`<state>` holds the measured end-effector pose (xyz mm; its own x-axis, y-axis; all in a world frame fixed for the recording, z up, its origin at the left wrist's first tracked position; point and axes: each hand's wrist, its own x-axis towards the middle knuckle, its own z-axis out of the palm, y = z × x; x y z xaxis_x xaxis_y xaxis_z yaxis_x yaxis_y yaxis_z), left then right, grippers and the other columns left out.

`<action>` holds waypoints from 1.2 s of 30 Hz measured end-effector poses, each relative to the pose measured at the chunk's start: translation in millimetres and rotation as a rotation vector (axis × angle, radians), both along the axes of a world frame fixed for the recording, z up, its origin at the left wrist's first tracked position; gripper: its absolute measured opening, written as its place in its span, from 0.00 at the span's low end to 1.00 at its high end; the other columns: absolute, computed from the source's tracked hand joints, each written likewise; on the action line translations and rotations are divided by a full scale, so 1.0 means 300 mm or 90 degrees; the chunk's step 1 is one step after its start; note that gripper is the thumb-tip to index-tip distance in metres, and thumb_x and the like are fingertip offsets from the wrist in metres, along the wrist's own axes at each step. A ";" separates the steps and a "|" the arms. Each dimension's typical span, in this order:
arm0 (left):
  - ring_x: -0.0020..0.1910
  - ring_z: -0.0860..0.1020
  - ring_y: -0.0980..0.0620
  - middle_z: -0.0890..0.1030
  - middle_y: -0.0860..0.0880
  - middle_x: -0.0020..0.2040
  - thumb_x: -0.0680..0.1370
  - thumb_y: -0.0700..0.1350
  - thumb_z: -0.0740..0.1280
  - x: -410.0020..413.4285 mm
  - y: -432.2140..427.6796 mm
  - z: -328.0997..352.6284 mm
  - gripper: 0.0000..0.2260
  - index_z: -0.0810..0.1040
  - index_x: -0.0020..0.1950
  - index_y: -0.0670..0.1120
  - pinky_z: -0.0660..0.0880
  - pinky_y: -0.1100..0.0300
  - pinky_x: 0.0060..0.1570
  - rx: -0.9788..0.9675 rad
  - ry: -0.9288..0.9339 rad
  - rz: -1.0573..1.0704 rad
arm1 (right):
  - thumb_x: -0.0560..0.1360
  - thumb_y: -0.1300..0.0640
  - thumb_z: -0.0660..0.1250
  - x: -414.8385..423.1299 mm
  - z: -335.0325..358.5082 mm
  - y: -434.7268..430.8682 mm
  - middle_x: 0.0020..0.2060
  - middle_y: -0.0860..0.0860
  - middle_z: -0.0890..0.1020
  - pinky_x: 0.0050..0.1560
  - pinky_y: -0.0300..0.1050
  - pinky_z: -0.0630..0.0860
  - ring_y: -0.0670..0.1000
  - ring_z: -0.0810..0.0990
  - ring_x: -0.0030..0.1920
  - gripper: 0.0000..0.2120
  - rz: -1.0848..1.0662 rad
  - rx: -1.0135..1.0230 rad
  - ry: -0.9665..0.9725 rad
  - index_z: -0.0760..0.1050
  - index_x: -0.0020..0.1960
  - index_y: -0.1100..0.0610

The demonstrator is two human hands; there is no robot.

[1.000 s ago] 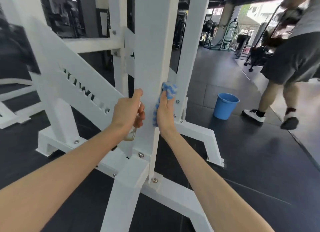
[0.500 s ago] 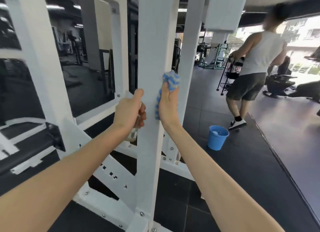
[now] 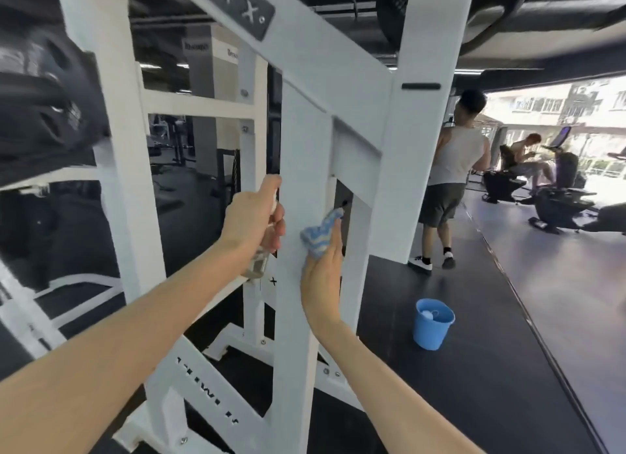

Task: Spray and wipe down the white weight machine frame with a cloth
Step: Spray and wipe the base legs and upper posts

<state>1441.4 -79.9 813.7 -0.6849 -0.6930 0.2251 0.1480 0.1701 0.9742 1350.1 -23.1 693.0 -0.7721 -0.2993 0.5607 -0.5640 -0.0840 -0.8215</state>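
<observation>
Right hand [image 3: 321,277] is flat, fingers straight and together, pressing the blue-white cloth [image 3: 318,231] against the right edge of the white frame [image 3: 298,148] front upright; the cloth bunches out past the fingertips. Left hand [image 3: 254,216] wraps a small clear spray bottle [image 3: 258,264] just left of that upright, one finger on top. Blue bucket [image 3: 432,323] sits on the floor to the right, well apart.

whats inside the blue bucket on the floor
The blue bucket holds a small whitish object, too blurred to identify. Its near wall hides the bottom, so any water cannot be seen.
</observation>
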 end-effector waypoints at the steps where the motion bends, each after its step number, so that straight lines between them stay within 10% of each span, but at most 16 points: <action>1: 0.20 0.67 0.47 0.72 0.46 0.23 0.79 0.53 0.60 0.002 -0.004 0.026 0.22 0.66 0.30 0.42 0.67 0.59 0.27 0.002 -0.004 0.011 | 0.80 0.66 0.53 -0.005 0.040 -0.002 0.76 0.44 0.50 0.75 0.53 0.51 0.45 0.50 0.76 0.34 -0.013 0.027 0.039 0.40 0.72 0.38; 7: 0.22 0.67 0.47 0.72 0.44 0.24 0.79 0.55 0.61 0.017 -0.008 0.120 0.22 0.67 0.29 0.43 0.67 0.59 0.27 0.041 0.017 0.039 | 0.69 0.74 0.51 -0.043 0.279 -0.065 0.77 0.52 0.49 0.75 0.50 0.40 0.54 0.45 0.76 0.38 -0.405 0.277 0.502 0.43 0.77 0.59; 14: 0.22 0.68 0.47 0.72 0.45 0.26 0.80 0.55 0.60 0.066 0.003 0.246 0.23 0.68 0.30 0.43 0.68 0.61 0.25 0.011 -0.003 0.034 | 0.77 0.65 0.49 -0.050 0.405 0.029 0.77 0.54 0.43 0.71 0.51 0.36 0.51 0.43 0.76 0.32 -0.462 0.640 0.839 0.36 0.75 0.63; 18: 0.21 0.67 0.48 0.71 0.44 0.26 0.80 0.54 0.59 0.046 0.013 0.306 0.22 0.67 0.30 0.43 0.67 0.60 0.27 0.012 -0.014 0.014 | 0.74 0.71 0.38 -0.083 0.647 0.046 0.76 0.52 0.54 0.72 0.51 0.43 0.50 0.53 0.76 0.30 -0.586 0.547 0.840 0.46 0.76 0.62; 22: 0.20 0.67 0.49 0.71 0.45 0.25 0.80 0.54 0.60 0.014 0.041 0.355 0.22 0.67 0.29 0.43 0.66 0.61 0.27 0.032 -0.034 -0.028 | 0.73 0.62 0.58 -0.080 0.534 0.147 0.76 0.52 0.53 0.73 0.51 0.45 0.50 0.53 0.76 0.35 -0.513 0.635 0.884 0.45 0.75 0.62; 25: 0.20 0.67 0.49 0.72 0.46 0.24 0.80 0.54 0.61 0.008 0.056 0.375 0.22 0.67 0.30 0.43 0.66 0.62 0.26 0.014 -0.044 -0.062 | 0.63 0.62 0.75 -0.053 0.506 0.208 0.71 0.50 0.69 0.70 0.46 0.61 0.49 0.68 0.70 0.40 -0.453 0.606 0.830 0.63 0.72 0.57; 30: 0.21 0.69 0.47 0.73 0.46 0.24 0.80 0.56 0.60 -0.015 0.067 0.416 0.23 0.68 0.31 0.42 0.67 0.60 0.28 -0.037 -0.025 -0.087 | 0.73 0.71 0.49 -0.050 0.818 0.240 0.70 0.53 0.69 0.72 0.49 0.58 0.53 0.67 0.71 0.28 -0.535 0.405 0.891 0.65 0.72 0.60; 36: 0.19 0.68 0.48 0.72 0.46 0.23 0.80 0.54 0.59 -0.046 0.118 0.478 0.22 0.67 0.30 0.43 0.66 0.60 0.28 -0.046 0.000 -0.103 | 0.71 0.66 0.47 -0.163 0.729 0.318 0.71 0.55 0.68 0.70 0.51 0.61 0.54 0.66 0.71 0.29 -0.483 0.516 0.864 0.65 0.72 0.62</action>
